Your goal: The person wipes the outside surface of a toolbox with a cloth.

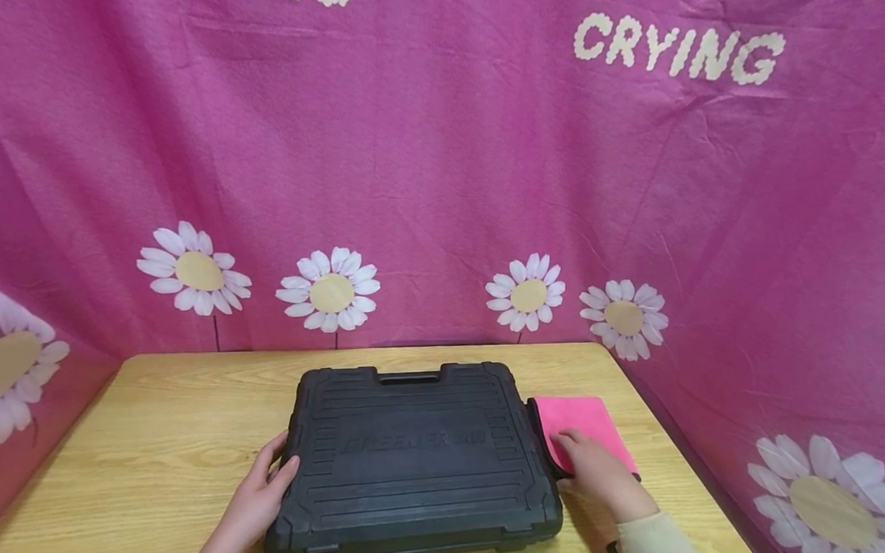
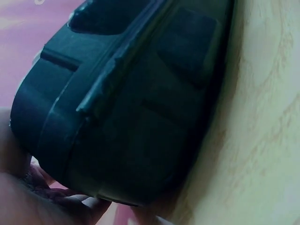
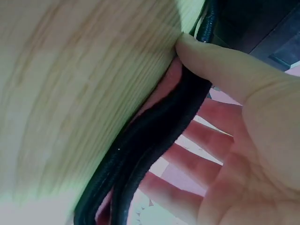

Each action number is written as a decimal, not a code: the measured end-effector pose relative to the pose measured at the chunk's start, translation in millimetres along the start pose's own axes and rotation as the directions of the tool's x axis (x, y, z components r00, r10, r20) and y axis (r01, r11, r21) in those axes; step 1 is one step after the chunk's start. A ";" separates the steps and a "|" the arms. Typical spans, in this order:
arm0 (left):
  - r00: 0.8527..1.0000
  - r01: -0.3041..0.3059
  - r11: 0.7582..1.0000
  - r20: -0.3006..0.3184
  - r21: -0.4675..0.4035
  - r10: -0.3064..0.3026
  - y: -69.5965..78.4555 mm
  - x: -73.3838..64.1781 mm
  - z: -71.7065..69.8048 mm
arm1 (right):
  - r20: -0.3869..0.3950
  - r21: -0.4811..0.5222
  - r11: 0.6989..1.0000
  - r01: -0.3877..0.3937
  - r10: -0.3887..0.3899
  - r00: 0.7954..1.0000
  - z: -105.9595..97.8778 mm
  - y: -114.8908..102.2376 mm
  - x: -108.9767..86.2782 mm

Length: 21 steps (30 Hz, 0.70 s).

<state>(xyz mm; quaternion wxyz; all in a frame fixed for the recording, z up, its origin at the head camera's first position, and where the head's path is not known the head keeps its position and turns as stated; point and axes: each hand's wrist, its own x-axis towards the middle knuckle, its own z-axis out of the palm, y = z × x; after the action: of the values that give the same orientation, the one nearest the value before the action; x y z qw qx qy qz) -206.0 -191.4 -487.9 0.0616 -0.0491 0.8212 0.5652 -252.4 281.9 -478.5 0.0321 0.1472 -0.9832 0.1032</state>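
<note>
A black plastic tool case (image 1: 421,445) with raised lettering on its lid lies flat on the table, handle toward the back. My left hand (image 1: 262,491) grips its left side, thumb over the lid's edge and fingers along the side wall; the left wrist view shows that wall close up, dark. Right beside the case lies a folded pink cloth (image 1: 585,419) with black edging. My right hand (image 1: 595,469) holds the cloth's near left edge, fingers over the top. In the right wrist view the thumb (image 3: 211,58) lies at the black-edged layers, with the fingers on their other side.
The light wood table (image 1: 158,442) extends left of the case and behind it. A magenta curtain (image 1: 421,161) with printed daisies and lettering hangs around the table's back and sides. The table's right edge runs close past the cloth.
</note>
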 end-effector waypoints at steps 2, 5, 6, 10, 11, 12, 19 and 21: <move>1.000 0.002 1.000 0.001 -0.003 -0.002 -0.4 0.3 -0.1 | -0.031 -0.016 0.999 0.031 -0.031 0.999 1.0 0.0 0.0; 1.000 0.002 1.000 0.004 -0.002 -0.002 -0.6 0.5 -0.4 | -0.075 -0.050 0.996 0.074 -0.077 0.994 2.8 0.3 1.1; 1.000 0.002 1.000 0.005 0.000 -0.002 -0.7 0.5 -0.5 | -0.083 -0.057 0.995 0.084 -0.088 0.993 3.8 0.8 1.6; 1.000 0.004 1.000 0.009 -0.005 -0.004 -1.3 0.5 -1.0 | -0.088 -0.077 0.993 0.095 -0.101 0.991 6.7 3.3 4.7; 1.000 0.006 1.000 0.009 -0.008 -0.006 -1.5 0.7 -1.0 | -0.088 -0.069 0.993 0.093 -0.098 0.991 6.8 3.9 5.3; 1.000 0.010 1.000 0.010 -0.013 -0.010 -1.7 0.9 -1.0 | -0.090 -0.067 0.993 0.094 -0.100 0.991 7.1 5.0 5.9; 0.999 0.041 0.998 0.029 -0.056 -0.039 -4.5 2.3 -1.0 | -0.110 0.029 0.997 0.070 -0.066 0.992 8.2 15.9 8.1; 0.998 0.047 0.996 0.034 -0.074 -0.044 -4.5 2.1 -0.3 | -0.107 0.064 0.996 0.057 -0.050 0.993 6.0 18.8 7.9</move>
<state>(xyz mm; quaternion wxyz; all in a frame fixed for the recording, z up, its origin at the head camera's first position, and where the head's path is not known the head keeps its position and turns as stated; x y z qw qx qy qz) -207.4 -193.4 -492.3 0.0860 -0.0608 0.7970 0.5947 -265.7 296.0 -487.2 0.0819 0.1690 -0.9717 0.1430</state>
